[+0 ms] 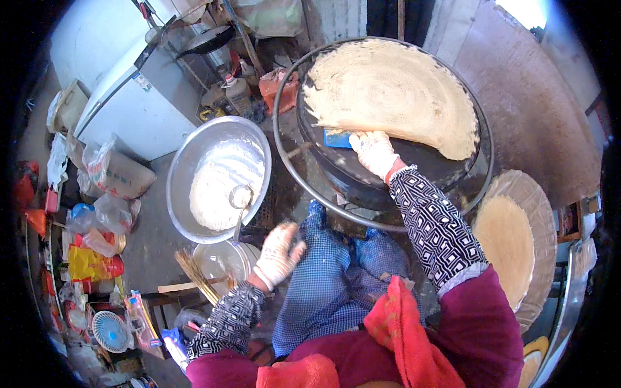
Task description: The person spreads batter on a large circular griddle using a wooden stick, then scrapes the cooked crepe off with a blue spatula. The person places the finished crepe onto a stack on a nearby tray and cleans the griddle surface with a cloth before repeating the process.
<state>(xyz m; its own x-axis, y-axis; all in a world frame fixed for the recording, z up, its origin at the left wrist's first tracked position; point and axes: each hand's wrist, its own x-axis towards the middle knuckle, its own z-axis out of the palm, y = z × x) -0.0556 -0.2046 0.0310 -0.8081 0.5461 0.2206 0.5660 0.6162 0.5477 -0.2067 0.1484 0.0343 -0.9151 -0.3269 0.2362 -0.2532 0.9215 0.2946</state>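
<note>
A large thin pancake [388, 87] lies on a round black griddle [349, 165], its near edge partly lifted off the surface. My gloved right hand [373, 150] grips a blue scraper [338, 137] at that near edge, where the batter sheet overhangs the tool. My gloved left hand [280, 254] is held over my left knee, fingers apart, with nothing in it. Left of the griddle, a wide metal basin [177, 184] holds pale batter [213, 199], and a ladle [240, 198] rests in it.
A metal ring [286, 157] surrounds the griddle. At right, finished pancakes [504, 247] lie on a round plastic-lined tray [543, 233]. Below the basin stand a bucket [247, 257] and a straw whisk broom [196, 276]. Plastic bags [114, 213] and a small fan [110, 331] are at left.
</note>
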